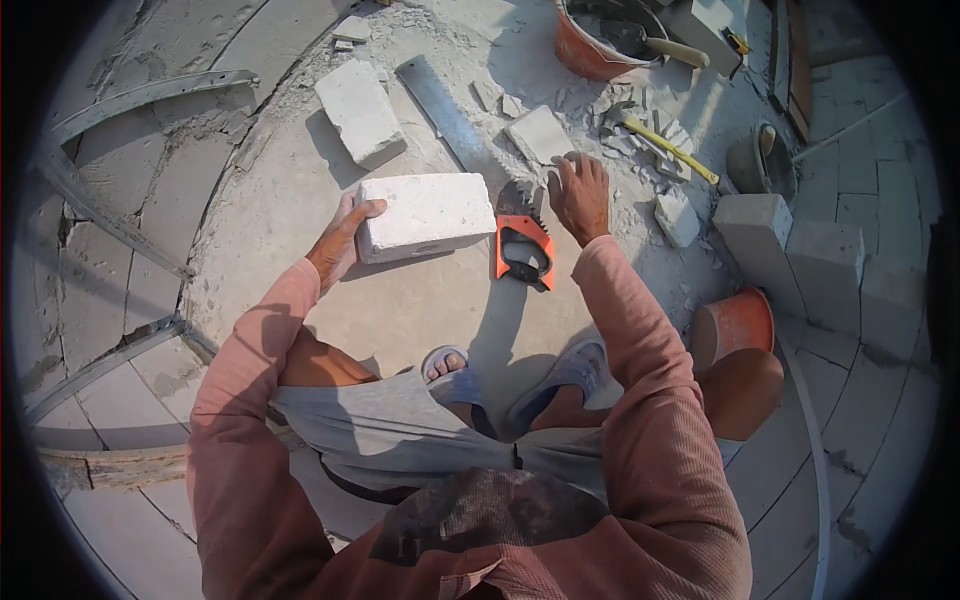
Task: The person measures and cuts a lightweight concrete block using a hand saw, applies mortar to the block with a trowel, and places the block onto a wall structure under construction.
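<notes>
My left hand (342, 235) grips the left end of a white lightweight concrete block (428, 212), thumb on top. A handsaw with an orange handle (525, 254) lies just right of the block, and its grey blade (440, 108) runs up and left behind it. My right hand (582, 197) is beyond the saw handle, fingers bent down at the near corner of a flat block offcut (538, 134). What its fingertips hold, if anything, is hidden. Another white block (360, 113) lies tilted beyond the held one.
An orange bucket (592, 52) with a trowel (678, 50) stands at the far right. A yellow-handled hammer (668, 150) lies among broken chips. More blocks (757, 240) and an orange container (738, 328) sit at right. A metal frame (120, 225) lies at left.
</notes>
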A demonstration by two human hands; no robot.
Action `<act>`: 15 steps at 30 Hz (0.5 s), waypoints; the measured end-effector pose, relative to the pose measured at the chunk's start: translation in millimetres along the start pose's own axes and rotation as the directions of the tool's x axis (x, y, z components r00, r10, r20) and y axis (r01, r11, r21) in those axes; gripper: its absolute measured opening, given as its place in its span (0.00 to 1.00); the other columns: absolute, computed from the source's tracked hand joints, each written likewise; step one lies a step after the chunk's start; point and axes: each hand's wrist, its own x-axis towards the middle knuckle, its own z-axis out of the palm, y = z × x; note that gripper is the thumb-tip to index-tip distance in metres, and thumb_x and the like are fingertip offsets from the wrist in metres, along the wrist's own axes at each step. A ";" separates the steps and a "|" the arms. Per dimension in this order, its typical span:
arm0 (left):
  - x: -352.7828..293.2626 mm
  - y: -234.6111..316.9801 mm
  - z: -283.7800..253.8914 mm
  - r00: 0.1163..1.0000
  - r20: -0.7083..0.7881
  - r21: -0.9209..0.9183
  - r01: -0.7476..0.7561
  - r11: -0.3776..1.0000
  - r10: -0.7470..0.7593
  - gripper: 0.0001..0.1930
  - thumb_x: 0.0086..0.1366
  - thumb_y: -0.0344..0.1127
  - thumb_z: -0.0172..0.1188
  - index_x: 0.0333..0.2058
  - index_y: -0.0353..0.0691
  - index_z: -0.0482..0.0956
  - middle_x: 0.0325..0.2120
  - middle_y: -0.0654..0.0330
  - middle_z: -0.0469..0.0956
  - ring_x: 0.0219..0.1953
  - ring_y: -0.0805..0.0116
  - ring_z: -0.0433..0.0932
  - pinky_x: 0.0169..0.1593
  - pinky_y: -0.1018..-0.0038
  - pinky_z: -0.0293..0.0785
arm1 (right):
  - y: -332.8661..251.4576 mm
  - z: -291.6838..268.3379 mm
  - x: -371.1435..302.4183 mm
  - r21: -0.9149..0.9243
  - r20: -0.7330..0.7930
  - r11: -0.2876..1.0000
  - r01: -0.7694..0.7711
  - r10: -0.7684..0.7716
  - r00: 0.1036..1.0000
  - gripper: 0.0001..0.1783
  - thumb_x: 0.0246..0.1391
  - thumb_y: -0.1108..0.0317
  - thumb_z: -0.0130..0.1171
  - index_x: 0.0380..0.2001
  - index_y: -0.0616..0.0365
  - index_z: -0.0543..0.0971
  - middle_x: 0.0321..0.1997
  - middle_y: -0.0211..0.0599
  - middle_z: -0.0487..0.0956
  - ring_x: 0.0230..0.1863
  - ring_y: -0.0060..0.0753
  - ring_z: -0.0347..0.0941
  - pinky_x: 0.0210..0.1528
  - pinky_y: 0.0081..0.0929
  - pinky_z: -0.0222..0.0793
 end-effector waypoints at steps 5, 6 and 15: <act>17.2 -28.2 -56.6 0.998 0.059 0.030 0.030 0.999 -0.032 0.48 0.63 0.53 0.68 0.72 0.45 0.48 0.67 0.52 0.61 0.68 0.60 0.65 0.66 0.59 0.69 | 88.5 -60.5 150.9 -0.488 -0.364 0.873 0.009 -0.213 0.907 0.22 0.57 0.64 0.55 0.55 0.49 0.77 0.61 0.46 0.74 0.65 0.55 0.67 0.68 0.54 0.58; 22.2 -41.9 -64.6 0.999 0.006 -0.045 0.044 0.998 -0.044 0.47 0.64 0.53 0.68 0.72 0.43 0.50 0.66 0.52 0.63 0.67 0.61 0.67 0.65 0.61 0.71 | 112.8 -72.0 175.7 -0.532 -0.387 0.847 -0.023 -0.219 0.896 0.21 0.57 0.64 0.55 0.55 0.50 0.77 0.60 0.45 0.75 0.64 0.54 0.68 0.67 0.54 0.59; -5.1 -61.4 -29.1 0.950 -0.271 0.192 0.210 0.959 -0.154 0.46 0.64 0.58 0.68 0.69 0.34 0.59 0.63 0.48 0.70 0.65 0.59 0.71 0.64 0.64 0.72 | 118.9 -76.1 177.8 -0.370 -0.239 0.919 0.135 -0.234 0.942 0.17 0.59 0.62 0.58 0.51 0.50 0.77 0.51 0.44 0.78 0.54 0.54 0.74 0.58 0.51 0.67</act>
